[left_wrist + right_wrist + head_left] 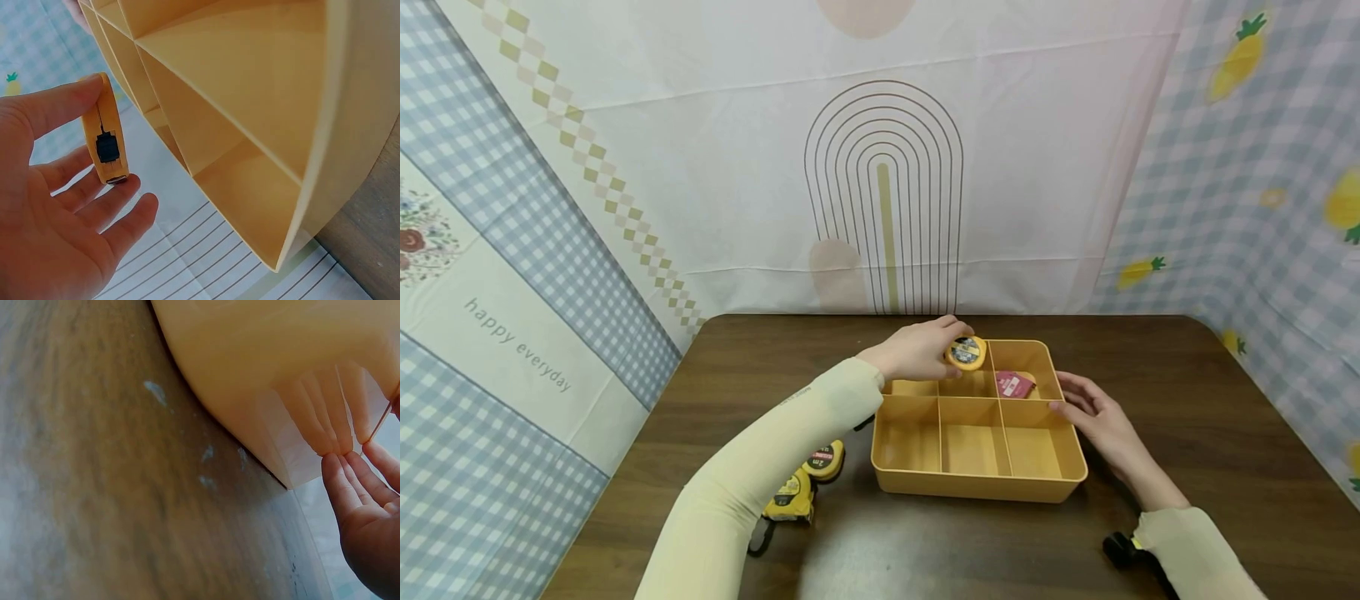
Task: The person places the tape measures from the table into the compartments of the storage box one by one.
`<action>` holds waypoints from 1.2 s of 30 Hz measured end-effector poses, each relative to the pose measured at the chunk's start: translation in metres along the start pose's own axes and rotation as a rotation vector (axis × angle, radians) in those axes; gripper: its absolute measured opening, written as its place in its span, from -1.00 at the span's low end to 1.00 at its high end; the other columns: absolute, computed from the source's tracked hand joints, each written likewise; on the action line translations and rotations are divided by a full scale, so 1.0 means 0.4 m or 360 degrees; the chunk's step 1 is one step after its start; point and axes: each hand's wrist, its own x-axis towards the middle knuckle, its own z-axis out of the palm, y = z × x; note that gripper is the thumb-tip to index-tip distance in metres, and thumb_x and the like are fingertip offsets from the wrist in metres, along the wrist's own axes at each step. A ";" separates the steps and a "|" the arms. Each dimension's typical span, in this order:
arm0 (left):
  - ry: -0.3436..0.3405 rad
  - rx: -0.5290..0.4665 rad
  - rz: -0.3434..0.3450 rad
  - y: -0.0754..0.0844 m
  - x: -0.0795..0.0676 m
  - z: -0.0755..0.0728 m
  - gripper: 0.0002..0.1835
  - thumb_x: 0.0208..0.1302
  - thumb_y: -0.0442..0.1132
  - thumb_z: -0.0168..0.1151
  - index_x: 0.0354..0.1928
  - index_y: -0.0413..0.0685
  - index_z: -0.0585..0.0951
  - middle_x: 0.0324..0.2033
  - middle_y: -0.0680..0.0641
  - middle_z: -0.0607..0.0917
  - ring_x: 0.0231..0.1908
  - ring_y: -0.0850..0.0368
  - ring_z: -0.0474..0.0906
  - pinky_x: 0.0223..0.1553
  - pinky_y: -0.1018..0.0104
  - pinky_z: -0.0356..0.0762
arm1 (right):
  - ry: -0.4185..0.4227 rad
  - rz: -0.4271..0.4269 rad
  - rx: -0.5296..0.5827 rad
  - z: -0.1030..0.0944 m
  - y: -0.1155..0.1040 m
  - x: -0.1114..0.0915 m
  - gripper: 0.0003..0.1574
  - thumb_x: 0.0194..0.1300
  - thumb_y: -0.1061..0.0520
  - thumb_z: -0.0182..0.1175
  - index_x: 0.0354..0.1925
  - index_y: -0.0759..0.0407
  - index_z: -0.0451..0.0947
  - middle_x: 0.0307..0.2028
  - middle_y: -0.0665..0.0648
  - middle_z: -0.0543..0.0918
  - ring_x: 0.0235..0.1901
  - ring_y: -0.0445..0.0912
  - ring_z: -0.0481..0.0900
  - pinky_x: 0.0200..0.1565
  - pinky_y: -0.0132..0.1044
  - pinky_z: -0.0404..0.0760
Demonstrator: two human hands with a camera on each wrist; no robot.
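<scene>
My left hand [917,350] pinches a round yellow tape measure [966,353] between thumb and fingers, above the back row of a yellow divided box [977,487]. In the left wrist view the tape measure [107,134] is edge-on, its black slot showing, with the lower fingers spread. A dark pink tape measure [1013,384] lies in the back right compartment. My right hand [1105,425] holds the box's right side, thumb at the rim. Its fingertips press the outer wall [250,394] in the right wrist view.
Left of the box, a round yellow tape measure [824,461] and a squarer yellow tape measure [792,497] with a black strap lie on the brown table [880,550], partly behind the left sleeve. A small black object [1120,550] is beside the right sleeve. Patterned cloth [737,208] hangs behind.
</scene>
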 end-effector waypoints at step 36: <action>-0.0087 0.0056 0.0003 0.009 0.006 0.011 -0.38 0.30 -0.05 0.37 0.36 0.04 0.44 0.11 0.03 0.50 -0.08 0.22 0.49 -0.11 0.29 0.50 | -0.0010 -0.0014 0.0047 0.000 0.000 -0.001 -0.26 0.46 0.04 0.23 0.42 0.35 0.26 0.28 0.28 0.45 0.07 -0.44 0.46 -0.03 -0.54 0.53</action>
